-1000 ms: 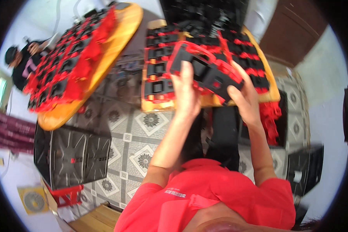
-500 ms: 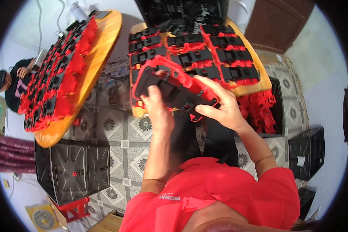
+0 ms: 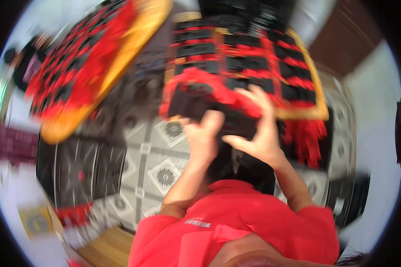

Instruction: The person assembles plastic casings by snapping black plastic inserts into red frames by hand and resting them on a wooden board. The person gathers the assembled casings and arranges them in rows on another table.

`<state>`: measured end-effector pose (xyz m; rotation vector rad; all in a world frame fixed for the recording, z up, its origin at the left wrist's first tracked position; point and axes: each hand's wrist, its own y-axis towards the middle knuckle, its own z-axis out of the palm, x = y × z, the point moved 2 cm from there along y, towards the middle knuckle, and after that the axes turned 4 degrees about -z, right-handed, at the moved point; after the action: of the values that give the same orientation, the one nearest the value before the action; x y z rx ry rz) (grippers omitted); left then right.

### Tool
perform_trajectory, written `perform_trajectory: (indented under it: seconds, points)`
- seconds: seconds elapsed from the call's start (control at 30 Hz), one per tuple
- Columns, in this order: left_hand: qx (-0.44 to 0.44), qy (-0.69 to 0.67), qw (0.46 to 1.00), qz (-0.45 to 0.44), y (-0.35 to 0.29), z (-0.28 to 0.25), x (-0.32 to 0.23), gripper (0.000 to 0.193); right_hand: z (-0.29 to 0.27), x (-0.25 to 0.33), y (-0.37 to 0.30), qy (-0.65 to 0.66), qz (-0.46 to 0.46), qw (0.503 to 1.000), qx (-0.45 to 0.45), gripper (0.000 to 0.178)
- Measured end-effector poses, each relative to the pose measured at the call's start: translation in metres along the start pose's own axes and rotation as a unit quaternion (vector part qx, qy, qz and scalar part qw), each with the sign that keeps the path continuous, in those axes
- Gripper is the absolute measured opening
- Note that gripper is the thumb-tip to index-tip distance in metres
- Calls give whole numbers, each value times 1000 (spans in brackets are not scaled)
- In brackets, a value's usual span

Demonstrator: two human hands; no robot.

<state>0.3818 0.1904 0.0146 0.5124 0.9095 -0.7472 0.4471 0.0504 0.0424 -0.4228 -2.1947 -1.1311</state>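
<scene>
A red-and-black molded plastic part (image 3: 192, 103) is held in front of my chest, its black face towards me and a red rim along its far edge. My left hand (image 3: 202, 135) grips its left end, with the thumb over the black face. Around its right end is my right hand (image 3: 266, 133), thumb at the near edge and fingers along the far red edge. Motion blur hides the part's finer details. Just beyond it stands a wooden table (image 3: 321, 112) bearing rows of similar red-and-black parts (image 3: 247, 52).
At the left, another wooden table (image 3: 60, 128) carries more such parts (image 3: 78, 73). Black crates stand lower left (image 3: 78, 175) and right (image 3: 349, 196). Red parts (image 3: 308, 141) fill a box under the right table's edge. Another person (image 3: 27, 62) is at the far left.
The whole view has shifted and blurred, with the tables now further up. The held part has turned slightly in my hands, and my right fingers are spread wider.
</scene>
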Motion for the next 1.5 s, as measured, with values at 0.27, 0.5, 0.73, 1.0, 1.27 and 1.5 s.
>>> perform_trajectory:
  seconds: [0.27,0.5,0.73,1.0,1.27,1.5]
  points:
    - [27,130,980,148,-14,-34,-39,156,63,4,4,206,6,974,-98,98]
    - [29,84,969,232,-17,-76,-59,146,127,-3,17,347,-31,937,-40,91]
    - [-48,98,958,266,-39,-117,-126,133,177,49,48,376,-111,908,146,88]
    - [-281,61,871,399,-111,-157,-205,116,220,107,28,449,-126,826,318,79]
    - [-415,124,808,399,-170,-186,-263,51,238,109,-14,392,-97,814,417,51]
    - [-367,103,900,211,-153,-209,-235,37,210,82,-40,275,-220,860,371,46]
